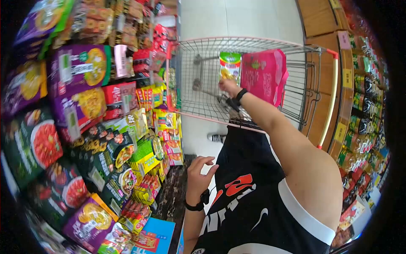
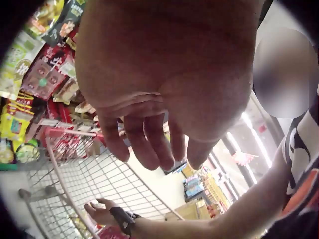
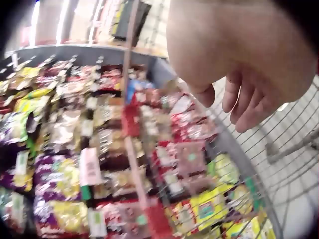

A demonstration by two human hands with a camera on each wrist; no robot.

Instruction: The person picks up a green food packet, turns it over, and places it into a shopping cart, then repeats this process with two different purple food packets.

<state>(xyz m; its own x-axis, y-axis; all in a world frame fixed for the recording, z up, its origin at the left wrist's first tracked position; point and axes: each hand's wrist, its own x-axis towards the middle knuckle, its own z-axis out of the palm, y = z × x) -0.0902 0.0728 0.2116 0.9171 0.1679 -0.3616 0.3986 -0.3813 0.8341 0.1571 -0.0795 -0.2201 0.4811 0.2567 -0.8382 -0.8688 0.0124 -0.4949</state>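
Observation:
In the head view, my right hand (image 1: pixel 230 87) reaches into the wire shopping cart (image 1: pixel 253 39), right by the lower end of a green, white and red food packet (image 1: pixel 230 63). That packet lies beside a bright pink bag (image 1: pixel 263 76) in the cart. Loosely bent fingers with nothing between them show on the right hand (image 3: pixel 244 74) in the right wrist view. My left hand (image 1: pixel 199 175) hovers before my body near the shelf edge, holding nothing. Its fingers hang relaxed, thumb apart, in the left wrist view.
Shelves of bagged foods fill the left side, with purple noodle packs (image 1: pixel 80 67) and dark green packs (image 1: pixel 36 142). Across the cart, a wooden shelf unit (image 1: pixel 323 63) holds rows of packets. The cart's handle (image 1: pixel 330 101) is at the right; pale floor tiles (image 1: pixel 245 19) lie beyond.

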